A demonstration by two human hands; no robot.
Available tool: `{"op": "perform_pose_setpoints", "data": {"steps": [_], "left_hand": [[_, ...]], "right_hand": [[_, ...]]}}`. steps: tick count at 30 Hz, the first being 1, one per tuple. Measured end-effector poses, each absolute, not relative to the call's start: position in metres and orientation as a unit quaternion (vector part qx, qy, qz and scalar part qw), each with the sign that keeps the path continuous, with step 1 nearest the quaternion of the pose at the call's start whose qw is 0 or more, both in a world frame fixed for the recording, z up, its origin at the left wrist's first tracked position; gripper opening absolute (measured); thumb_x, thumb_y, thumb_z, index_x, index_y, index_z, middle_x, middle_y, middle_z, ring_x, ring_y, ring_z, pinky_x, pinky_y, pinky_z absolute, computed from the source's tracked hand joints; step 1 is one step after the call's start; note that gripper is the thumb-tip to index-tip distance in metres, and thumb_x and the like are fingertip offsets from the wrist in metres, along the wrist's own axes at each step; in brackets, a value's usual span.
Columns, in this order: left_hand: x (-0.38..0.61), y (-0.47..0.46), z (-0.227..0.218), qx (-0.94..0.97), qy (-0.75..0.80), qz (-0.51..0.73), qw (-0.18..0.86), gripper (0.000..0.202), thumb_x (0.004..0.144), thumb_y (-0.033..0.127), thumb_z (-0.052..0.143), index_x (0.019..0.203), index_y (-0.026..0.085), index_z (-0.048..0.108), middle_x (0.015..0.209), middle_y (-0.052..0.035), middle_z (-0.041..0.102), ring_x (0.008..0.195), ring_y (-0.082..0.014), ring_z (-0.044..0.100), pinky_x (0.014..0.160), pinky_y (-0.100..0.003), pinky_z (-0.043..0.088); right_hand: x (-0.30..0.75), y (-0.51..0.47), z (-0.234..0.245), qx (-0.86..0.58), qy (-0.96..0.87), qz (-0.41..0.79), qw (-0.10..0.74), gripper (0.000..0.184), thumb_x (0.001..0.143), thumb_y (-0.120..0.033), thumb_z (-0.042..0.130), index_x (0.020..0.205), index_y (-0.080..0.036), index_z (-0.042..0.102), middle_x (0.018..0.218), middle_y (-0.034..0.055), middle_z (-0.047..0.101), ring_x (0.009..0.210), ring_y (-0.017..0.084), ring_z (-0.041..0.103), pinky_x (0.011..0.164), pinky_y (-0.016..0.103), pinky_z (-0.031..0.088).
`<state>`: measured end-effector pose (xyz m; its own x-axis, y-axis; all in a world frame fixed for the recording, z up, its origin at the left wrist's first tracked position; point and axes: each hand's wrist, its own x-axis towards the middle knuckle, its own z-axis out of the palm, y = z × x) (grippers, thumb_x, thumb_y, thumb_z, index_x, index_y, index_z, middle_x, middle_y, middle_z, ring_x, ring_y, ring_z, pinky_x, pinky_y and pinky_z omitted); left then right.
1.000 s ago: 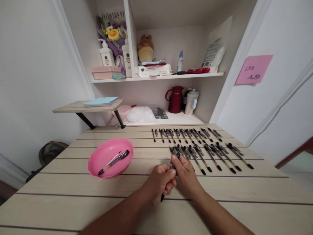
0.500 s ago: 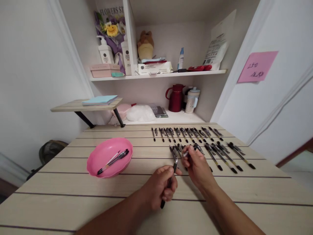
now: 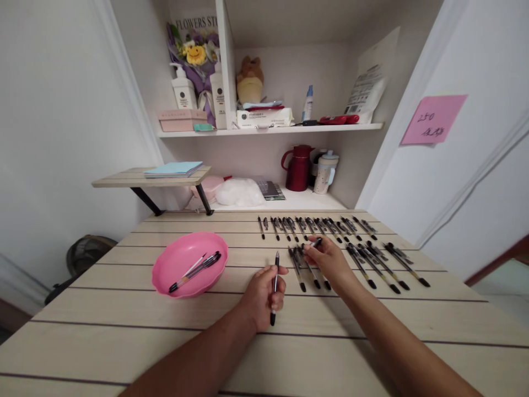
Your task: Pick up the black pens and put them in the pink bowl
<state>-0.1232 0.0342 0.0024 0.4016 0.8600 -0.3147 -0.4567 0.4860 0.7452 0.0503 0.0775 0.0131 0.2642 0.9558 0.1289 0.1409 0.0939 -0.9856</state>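
My left hand (image 3: 262,298) is closed around a black pen body (image 3: 274,286), held upright above the wooden table (image 3: 124,342). My right hand (image 3: 326,260) pinches a small pen cap (image 3: 317,242) over the near row of pens (image 3: 372,262). A far row of pens (image 3: 318,226) lies behind it. To the left sits a pink bowl (image 3: 165,273) holding a few pens (image 3: 194,271).
A wall shelf carries bottles (image 3: 184,91), a flower bouquet, a plush toy (image 3: 249,80) and boxes. Below stand a red jug (image 3: 297,168) and a cup (image 3: 325,171). A small side shelf holds a blue notebook (image 3: 173,169). A pink note (image 3: 433,118) is stuck on the right wall.
My hands came apart: the right pulled the cap off and moved up over the pen rows, while the left shifted the pen body forward and left.
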Motion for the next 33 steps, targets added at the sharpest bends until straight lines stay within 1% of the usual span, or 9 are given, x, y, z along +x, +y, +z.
{"op": "perform_pose_setpoints", "data": {"steps": [2,5,6,8,11,15,22,28,33], "left_hand": [[-0.122,0.034,0.001,0.293,0.353,0.417,0.785,0.024,0.078,0.037,0.05,0.09,0.016,0.052,0.055,0.0045,0.048,0.031,-0.0016,0.026,0.035,-0.016,0.014],[-0.121,0.035,-0.001,0.301,0.353,0.426,0.777,0.025,0.077,0.038,0.052,0.088,0.015,0.052,0.054,0.0042,0.048,0.031,-0.0017,0.026,0.035,-0.016,0.013],[-0.121,0.035,-0.002,0.301,0.353,0.432,0.773,0.026,0.076,0.038,0.053,0.088,0.015,0.052,0.054,0.0043,0.048,0.031,-0.0018,0.027,0.035,-0.016,0.013],[-0.121,0.037,-0.003,0.298,0.353,0.443,0.768,0.027,0.075,0.04,0.054,0.087,0.015,0.052,0.053,0.0044,0.048,0.031,-0.0019,0.027,0.035,-0.016,0.014],[-0.122,0.04,-0.005,0.287,0.351,0.458,0.765,0.028,0.074,0.041,0.054,0.087,0.016,0.052,0.053,0.0046,0.048,0.031,-0.0018,0.027,0.035,-0.016,0.013],[-0.123,0.042,-0.007,0.272,0.349,0.473,0.762,0.027,0.074,0.04,0.055,0.086,0.016,0.052,0.053,0.0046,0.048,0.032,-0.0022,0.029,0.035,-0.016,0.014],[-0.124,0.041,-0.006,0.272,0.345,0.473,0.764,0.027,0.073,0.039,0.056,0.086,0.016,0.053,0.053,0.0041,0.049,0.033,-0.0025,0.03,0.036,-0.016,0.014],[-0.123,0.043,-0.008,0.268,0.344,0.459,0.774,0.028,0.074,0.04,0.055,0.088,0.016,0.052,0.054,0.0045,0.049,0.033,-0.0022,0.028,0.036,-0.016,0.014],[-0.123,0.044,-0.006,0.265,0.348,0.461,0.772,0.026,0.075,0.039,0.054,0.087,0.016,0.052,0.054,0.0046,0.048,0.033,-0.0022,0.029,0.036,-0.016,0.014]], "right_hand": [[0.049,0.089,0.025,-0.63,-0.576,0.284,0.437,0.03,0.068,-0.039,0.06,0.086,-0.016,0.055,0.061,0.0008,0.06,0.052,0.014,0.055,0.051,0.024,0.04],[0.038,0.107,0.04,-0.678,-0.695,0.133,0.197,0.023,0.072,-0.036,0.056,0.077,-0.014,0.06,0.073,0.0088,0.066,0.067,0.017,0.06,0.057,0.024,0.039],[0.032,0.112,0.042,-0.678,-0.715,0.102,0.139,0.022,0.071,-0.035,0.056,0.077,-0.014,0.061,0.078,0.011,0.067,0.073,0.018,0.061,0.06,0.024,0.039],[0.019,0.122,0.041,-0.673,-0.731,0.076,0.076,0.022,0.068,-0.032,0.06,0.079,-0.013,0.063,0.086,0.0138,0.067,0.082,0.021,0.061,0.064,0.024,0.04],[0.003,0.132,0.033,-0.67,-0.737,0.075,0.047,0.027,0.063,-0.027,0.065,0.084,-0.012,0.065,0.09,0.0154,0.067,0.086,0.023,0.061,0.066,0.025,0.041],[-0.007,0.138,0.024,-0.668,-0.741,0.069,0.022,0.034,0.061,-0.026,0.066,0.092,-0.011,0.065,0.094,0.0163,0.066,0.088,0.025,0.061,0.068,0.026,0.043],[0.001,0.134,0.029,-0.681,-0.729,0.061,0.026,0.031,0.068,-0.033,0.06,0.09,-0.012,0.067,0.094,0.0168,0.066,0.088,0.024,0.062,0.07,0.027,0.043],[0.013,0.123,0.035,-0.683,-0.726,0.061,0.059,0.025,0.078,-0.025,0.047,0.086,-0.015,0.068,0.09,0.0119,0.068,0.088,0.019,0.061,0.074,0.023,0.04],[0.002,0.119,0.031,-0.682,-0.726,0.054,0.069,0.026,0.077,-0.028,0.047,0.091,-0.018,0.066,0.093,0.0107,0.068,0.089,0.02,0.061,0.072,0.026,0.042]]}}
